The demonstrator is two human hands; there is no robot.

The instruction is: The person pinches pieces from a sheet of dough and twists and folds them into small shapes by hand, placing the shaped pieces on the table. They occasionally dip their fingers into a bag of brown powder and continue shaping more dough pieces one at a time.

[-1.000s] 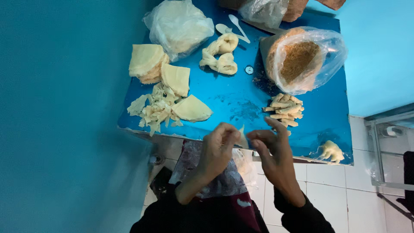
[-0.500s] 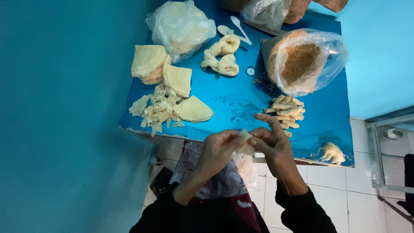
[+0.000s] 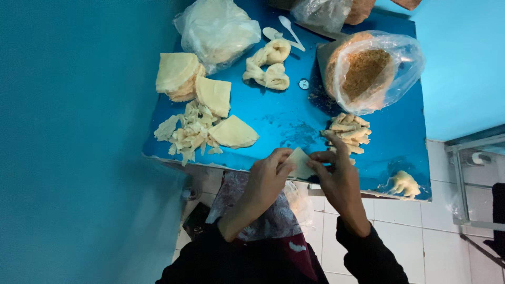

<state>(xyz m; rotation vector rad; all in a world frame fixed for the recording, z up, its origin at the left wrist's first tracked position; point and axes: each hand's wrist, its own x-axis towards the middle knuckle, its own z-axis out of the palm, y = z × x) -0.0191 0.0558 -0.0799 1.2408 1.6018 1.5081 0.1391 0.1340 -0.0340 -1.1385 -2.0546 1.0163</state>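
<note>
Right now both hands meet over the near edge of the glossy blue table top (image 3: pixel 294 123). The left hand (image 3: pixel 265 181) and the right hand (image 3: pixel 339 179) pinch between their fingertips one small pale folded piece of thin dough (image 3: pixel 300 164); the fingers of both are closed on it, and it sits just above the table's edge, between the two hands.

On the table I count these things. Two clear plastic bags: one bulging bag of pale dough sheets (image 3: pixel 218 29) at the far left, and one open bag of brown crumbly filling (image 3: pixel 368 71) at the far right. One stack of round pale wrappers (image 3: pixel 176 76), and next to it two single folded wrappers, one (image 3: pixel 214 95) touching the stack and one (image 3: pixel 234 132) nearer to the person. One loose heap of torn dough scraps (image 3: pixel 184 134) lies at the left. Two twisted lumps of dough (image 3: pixel 268 66) touch each other in the middle. One white plastic spoon (image 3: pixel 289 29) lies behind them, and one small round cap (image 3: pixel 303 83) just beside them. One pile of finished folded pieces (image 3: pixel 350 131) sits near the right hand, and one more small lump (image 3: pixel 404 184) rests at the near right corner.

A turquoise painted wall (image 3: pixel 68 142) stands at the left, and the floor is of white square tiles (image 3: pixel 405 236). The person wears dark sleeves (image 3: pixel 368 257).
</note>
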